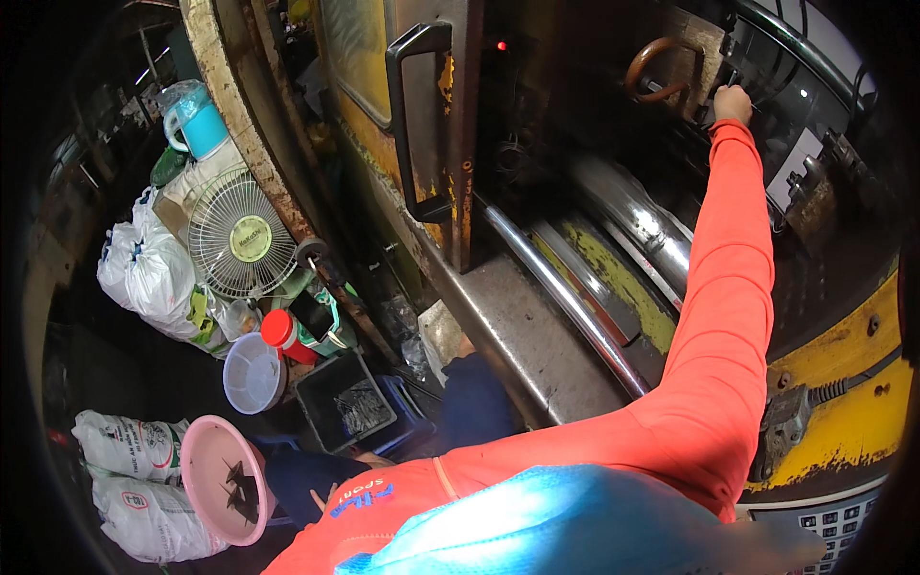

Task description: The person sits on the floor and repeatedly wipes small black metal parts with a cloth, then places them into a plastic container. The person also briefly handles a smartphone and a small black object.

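My right hand (733, 103) reaches far into the machine at the upper right, its arm stretched out in an orange-red sleeve. The fingers are closed round something small and dark that I cannot make out. Just left of it is a curved brown ring-shaped handle (659, 72) on a rusty block. Low in the view, a few fingertips of my left hand (320, 499) show beside my orange top and dark trouser leg; the rest is hidden. Near that leg stand a pink basin (199, 460) with dark pointed pieces in it and a black crate (316, 407) holding thin metal pieces.
A worn yellow machine door (465, 144) with a black handle (402, 125) stands ahead. Shiny rods (565, 297) run below my right arm. On the left are a fan (244, 235), a red-lidded jug (280, 329), a pale basin (251, 379) and white sacks (153, 517). A keypad (834, 527) sits lower right.
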Action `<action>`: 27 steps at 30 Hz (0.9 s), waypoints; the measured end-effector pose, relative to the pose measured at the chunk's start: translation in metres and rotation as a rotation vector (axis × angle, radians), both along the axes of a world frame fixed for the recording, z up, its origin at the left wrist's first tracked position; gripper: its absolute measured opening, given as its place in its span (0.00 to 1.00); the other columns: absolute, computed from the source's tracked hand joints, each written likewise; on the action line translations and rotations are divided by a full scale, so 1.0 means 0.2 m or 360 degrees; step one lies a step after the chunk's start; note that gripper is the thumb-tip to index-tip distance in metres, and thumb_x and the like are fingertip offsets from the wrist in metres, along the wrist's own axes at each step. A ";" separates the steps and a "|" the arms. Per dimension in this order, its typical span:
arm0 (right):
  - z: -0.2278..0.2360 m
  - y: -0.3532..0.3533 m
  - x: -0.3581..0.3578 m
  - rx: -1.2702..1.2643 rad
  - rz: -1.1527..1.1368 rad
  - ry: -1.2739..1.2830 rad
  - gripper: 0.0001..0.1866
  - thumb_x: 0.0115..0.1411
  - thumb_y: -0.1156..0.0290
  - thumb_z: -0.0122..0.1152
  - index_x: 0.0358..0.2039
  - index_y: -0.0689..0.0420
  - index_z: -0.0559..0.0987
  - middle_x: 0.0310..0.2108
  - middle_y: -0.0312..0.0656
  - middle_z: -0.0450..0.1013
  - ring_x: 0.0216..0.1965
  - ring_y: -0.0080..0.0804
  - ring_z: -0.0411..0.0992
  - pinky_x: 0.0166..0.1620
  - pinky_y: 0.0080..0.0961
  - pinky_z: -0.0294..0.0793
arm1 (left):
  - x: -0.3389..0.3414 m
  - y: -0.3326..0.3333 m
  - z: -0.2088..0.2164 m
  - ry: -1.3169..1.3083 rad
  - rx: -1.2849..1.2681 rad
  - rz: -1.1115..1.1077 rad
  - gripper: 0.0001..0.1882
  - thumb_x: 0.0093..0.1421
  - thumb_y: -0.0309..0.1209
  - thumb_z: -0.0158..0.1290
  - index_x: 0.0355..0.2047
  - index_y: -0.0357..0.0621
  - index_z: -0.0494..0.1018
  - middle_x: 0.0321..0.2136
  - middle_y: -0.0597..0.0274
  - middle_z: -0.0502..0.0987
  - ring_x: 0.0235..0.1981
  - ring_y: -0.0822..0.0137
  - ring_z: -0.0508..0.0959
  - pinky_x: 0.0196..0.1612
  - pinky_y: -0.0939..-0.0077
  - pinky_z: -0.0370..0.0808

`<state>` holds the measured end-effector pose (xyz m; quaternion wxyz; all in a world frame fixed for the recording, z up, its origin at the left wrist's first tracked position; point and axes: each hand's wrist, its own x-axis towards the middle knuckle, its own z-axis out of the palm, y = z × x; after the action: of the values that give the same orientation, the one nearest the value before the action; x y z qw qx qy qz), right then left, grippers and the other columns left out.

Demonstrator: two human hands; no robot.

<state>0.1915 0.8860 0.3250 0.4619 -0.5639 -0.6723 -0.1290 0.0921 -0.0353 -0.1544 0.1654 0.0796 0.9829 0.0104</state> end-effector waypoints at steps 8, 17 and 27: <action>-0.03 0.01 0.01 0.0139 -0.0117 -0.0027 0.19 0.57 0.58 0.46 0.37 0.58 0.79 0.39 0.53 0.75 0.41 0.53 0.74 0.45 0.44 0.73 | 0.00 0.03 -0.02 -0.0031 0.0135 -0.0123 0.26 0.46 0.41 0.60 0.47 0.50 0.70 0.47 0.58 0.64 0.51 0.47 0.63 0.52 0.52 0.63; 0.05 -0.16 0.27 0.0791 0.0163 0.0666 0.20 0.51 0.56 0.55 0.28 0.64 0.80 0.29 0.52 0.77 0.34 0.48 0.76 0.39 0.39 0.73 | -0.16 0.19 0.11 0.0044 0.0947 -0.0489 0.21 0.46 0.37 0.61 0.42 0.43 0.75 0.40 0.55 0.76 0.46 0.53 0.71 0.50 0.57 0.67; -0.03 -2.01 -0.24 0.1429 0.1632 -0.0068 0.11 0.48 0.72 0.68 0.32 0.62 0.79 0.28 0.44 0.76 0.29 0.34 0.74 0.36 0.25 0.74 | -0.33 0.87 1.22 -0.0656 0.2837 -0.0825 0.12 0.59 0.27 0.55 0.44 0.38 0.74 0.36 0.62 0.76 0.35 0.74 0.75 0.38 0.80 0.73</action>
<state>0.1428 0.4845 0.3187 0.6406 0.0750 -0.7448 -0.1714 0.0266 0.1380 0.0905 0.2112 0.3888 0.5162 0.7333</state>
